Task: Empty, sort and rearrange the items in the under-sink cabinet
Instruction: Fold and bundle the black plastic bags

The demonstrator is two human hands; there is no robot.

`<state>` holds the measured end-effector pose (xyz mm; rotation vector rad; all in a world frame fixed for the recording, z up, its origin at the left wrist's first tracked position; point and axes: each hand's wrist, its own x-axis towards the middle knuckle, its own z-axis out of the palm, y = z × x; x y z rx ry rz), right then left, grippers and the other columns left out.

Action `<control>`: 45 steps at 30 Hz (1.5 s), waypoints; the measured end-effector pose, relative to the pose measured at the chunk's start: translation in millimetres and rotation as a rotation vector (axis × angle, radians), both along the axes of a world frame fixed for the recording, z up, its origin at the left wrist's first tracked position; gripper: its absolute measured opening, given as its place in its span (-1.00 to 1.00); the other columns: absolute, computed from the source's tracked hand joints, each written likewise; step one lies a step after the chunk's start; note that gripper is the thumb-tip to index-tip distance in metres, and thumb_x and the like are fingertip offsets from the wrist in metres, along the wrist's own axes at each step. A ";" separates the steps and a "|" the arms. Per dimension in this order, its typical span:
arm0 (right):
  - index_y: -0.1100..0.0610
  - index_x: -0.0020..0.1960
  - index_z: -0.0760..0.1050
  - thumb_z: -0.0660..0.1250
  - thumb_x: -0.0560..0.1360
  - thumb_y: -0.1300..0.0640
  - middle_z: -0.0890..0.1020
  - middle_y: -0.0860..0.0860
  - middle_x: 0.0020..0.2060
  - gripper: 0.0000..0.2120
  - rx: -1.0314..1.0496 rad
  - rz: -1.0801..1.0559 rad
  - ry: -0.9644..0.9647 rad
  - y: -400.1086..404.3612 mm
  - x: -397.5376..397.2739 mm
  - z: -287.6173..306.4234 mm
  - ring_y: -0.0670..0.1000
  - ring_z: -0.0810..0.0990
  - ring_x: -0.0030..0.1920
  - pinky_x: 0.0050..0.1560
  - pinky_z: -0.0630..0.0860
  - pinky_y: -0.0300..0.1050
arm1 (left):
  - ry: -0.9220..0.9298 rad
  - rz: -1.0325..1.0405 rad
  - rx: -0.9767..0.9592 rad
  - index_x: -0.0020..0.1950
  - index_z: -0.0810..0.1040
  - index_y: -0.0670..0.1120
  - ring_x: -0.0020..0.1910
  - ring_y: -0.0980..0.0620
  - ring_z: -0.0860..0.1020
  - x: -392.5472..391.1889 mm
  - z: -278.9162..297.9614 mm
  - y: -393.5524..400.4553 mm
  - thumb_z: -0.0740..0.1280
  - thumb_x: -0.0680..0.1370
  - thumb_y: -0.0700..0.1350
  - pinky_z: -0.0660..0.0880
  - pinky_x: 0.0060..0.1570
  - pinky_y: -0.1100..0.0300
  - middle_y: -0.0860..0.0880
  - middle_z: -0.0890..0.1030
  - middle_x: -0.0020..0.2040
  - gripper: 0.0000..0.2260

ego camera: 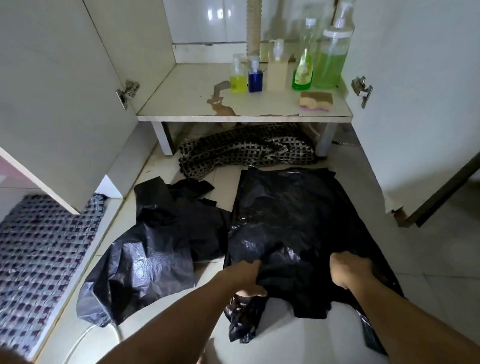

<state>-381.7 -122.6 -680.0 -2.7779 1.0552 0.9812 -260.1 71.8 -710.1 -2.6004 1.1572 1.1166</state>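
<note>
A large black plastic bag lies spread flat on the tiled floor before the open cabinet. My left hand and my right hand both grip its near end, which is bunched up. More crumpled black bags lie to its left. On the cabinet shelf stand a small yellow bottle, a blue bottle, a pale pump bottle, a green dish-soap bottle and a big green pump bottle. A sponge lies at the shelf's front right.
Both cabinet doors stand open, the left door and the right door. A drain hose hangs down at the back. A checked cloth lies under the shelf. A woven mat lies on the floor at far left.
</note>
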 end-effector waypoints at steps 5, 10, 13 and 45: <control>0.17 0.11 0.50 0.16 0.48 0.29 0.58 0.10 0.06 -0.75 0.065 0.035 -0.205 27.0 50.7 30.9 0.14 0.59 0.04 -0.01 0.46 -0.05 | 0.003 -0.056 -0.009 0.40 0.35 -0.12 0.25 -0.17 0.48 35.7 50.6 -4.0 0.35 0.51 0.11 0.44 0.14 0.10 -0.16 0.49 0.32 -0.45; 0.21 0.15 0.51 0.21 0.45 0.25 0.59 0.15 0.05 -0.71 0.300 0.045 -0.437 62.1 119.7 60.6 0.15 0.60 -0.02 0.01 0.58 -0.03 | -0.290 -0.039 0.023 0.33 0.44 -0.19 0.19 -0.18 0.52 125.1 143.0 2.3 0.34 0.51 0.09 0.50 0.13 0.05 -0.16 0.55 0.23 -0.50; 0.12 -0.38 0.43 0.26 0.35 0.21 0.53 0.11 -0.36 -0.86 0.432 0.048 -0.535 94.3 156.0 59.3 0.10 0.51 -0.32 -0.29 0.42 -0.15 | -0.398 -0.010 0.084 0.25 0.51 -0.20 0.07 -0.16 0.58 158.1 172.7 30.9 0.36 0.49 0.10 0.52 -0.01 0.07 -0.15 0.58 0.12 -0.53; 0.07 -0.38 0.43 0.19 0.39 0.46 0.45 0.02 -0.42 -0.67 0.799 0.168 -1.432 130.8 186.7 315.6 -0.06 0.40 -0.40 -0.39 0.35 -0.21 | 0.201 0.836 -1.155 0.21 0.52 -0.08 0.06 -0.02 0.50 189.1 289.8 121.3 0.41 0.45 0.14 0.43 0.03 0.08 -0.07 0.50 0.14 -0.57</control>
